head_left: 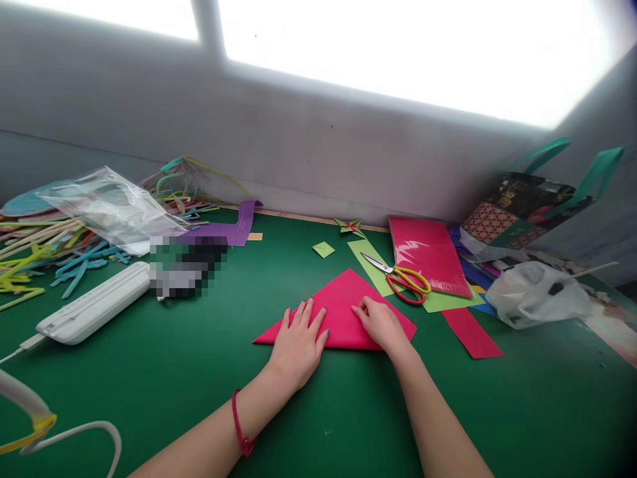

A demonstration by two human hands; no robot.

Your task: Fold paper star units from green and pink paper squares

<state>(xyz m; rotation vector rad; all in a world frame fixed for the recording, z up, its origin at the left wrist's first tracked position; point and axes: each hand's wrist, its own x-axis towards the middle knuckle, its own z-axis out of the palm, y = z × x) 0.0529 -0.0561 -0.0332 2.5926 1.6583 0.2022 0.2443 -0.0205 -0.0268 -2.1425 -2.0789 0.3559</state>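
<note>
My left hand [297, 343] lies flat, fingers spread, pressing the near-left part of a pink paper triangle [343, 305] on the green table [348, 411]. My right hand [379, 323] rests on the same sheet just beside it, fingers curled a little and pressing down — neither hand grips anything. The triangle's peak points away from me, its long edge runs under both palms. A red cord [240, 425] circles my left wrist.

Just beyond my right hand lie scissors [404, 279] with yellow and red handles, on a light green sheet [378, 265]. Past them is a glossy pink pack [428, 252], and to the right of my right hand a red strip [472, 334] and a white plastic bag [537, 293]. Farther right stands a patterned bag [522, 212] with teal handles.

Well to the left of my left hand sit a white case [94, 304], a clear plastic bag [112, 207] and a heap of coloured strips [44, 255] — a purple strip [233, 229] lies beyond them.
</note>
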